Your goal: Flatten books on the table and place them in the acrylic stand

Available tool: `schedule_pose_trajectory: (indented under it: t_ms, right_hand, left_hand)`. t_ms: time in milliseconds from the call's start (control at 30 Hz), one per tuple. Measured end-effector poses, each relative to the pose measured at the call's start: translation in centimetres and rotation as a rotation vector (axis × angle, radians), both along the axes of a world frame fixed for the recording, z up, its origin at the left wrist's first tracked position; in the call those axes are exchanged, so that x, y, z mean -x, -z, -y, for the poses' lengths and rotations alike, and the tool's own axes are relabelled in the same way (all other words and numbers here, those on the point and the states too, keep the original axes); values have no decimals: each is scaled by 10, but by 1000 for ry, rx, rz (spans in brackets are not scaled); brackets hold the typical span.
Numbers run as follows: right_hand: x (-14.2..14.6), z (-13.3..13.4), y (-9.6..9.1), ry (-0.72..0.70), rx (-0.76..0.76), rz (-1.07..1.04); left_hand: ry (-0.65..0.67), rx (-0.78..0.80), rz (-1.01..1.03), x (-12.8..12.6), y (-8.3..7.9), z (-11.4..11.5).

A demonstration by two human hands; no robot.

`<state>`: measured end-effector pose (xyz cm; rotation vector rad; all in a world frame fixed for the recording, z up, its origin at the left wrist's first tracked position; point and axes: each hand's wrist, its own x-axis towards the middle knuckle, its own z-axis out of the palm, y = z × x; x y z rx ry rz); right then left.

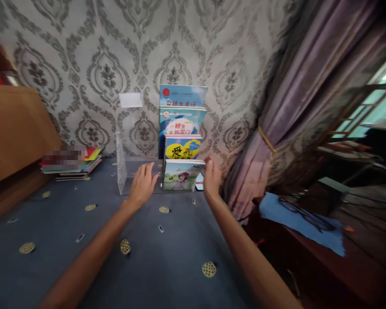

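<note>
A clear plastic book rack (121,165) stands against the wall, with books standing in its right part in stepped rows. At the front is a small green picture book (180,177). Behind it rise a yellow and blue book (182,147), a teal book (182,120) and a light-blue book (184,95). My left hand (143,182) is at the rack's front, left of the front book, fingers apart and holding nothing. Close by the right edge of the books is my right hand (212,176), its fingers stretched upward; whether it touches them I cannot tell.
A stack of books (79,163) lies at the left near a wooden board (17,128). The surface has a dark blue patterned cloth (141,257). At the right hang a purple curtain (270,116) and, lower, a blue cloth (296,221) with eyeglasses (309,214) on a dark red surface.
</note>
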<state>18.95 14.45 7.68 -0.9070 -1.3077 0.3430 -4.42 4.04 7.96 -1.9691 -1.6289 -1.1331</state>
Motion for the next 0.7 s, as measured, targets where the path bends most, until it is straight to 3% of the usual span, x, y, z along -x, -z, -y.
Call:
schedule_pose_trajectory:
  t_ms: [200,333,400,533,700]
  right_hand:
    - [-35,50,62,14,178,194]
    - [-52,69,102,-46,323,381]
    - [-54,78,115,-90,307,542]
    - [-46,97,118,-116,180,832]
    - [-38,111,102,-118,123,1022]
  left_hand:
    - [-233,80,-172,104,25,31]
    - [-411,185,-187,174,19,40]
    - [-548,212,-136,203,11,41]
    - [-696,193,-25,242,-7,40]
    - [-805,315,32,258,-28,36]
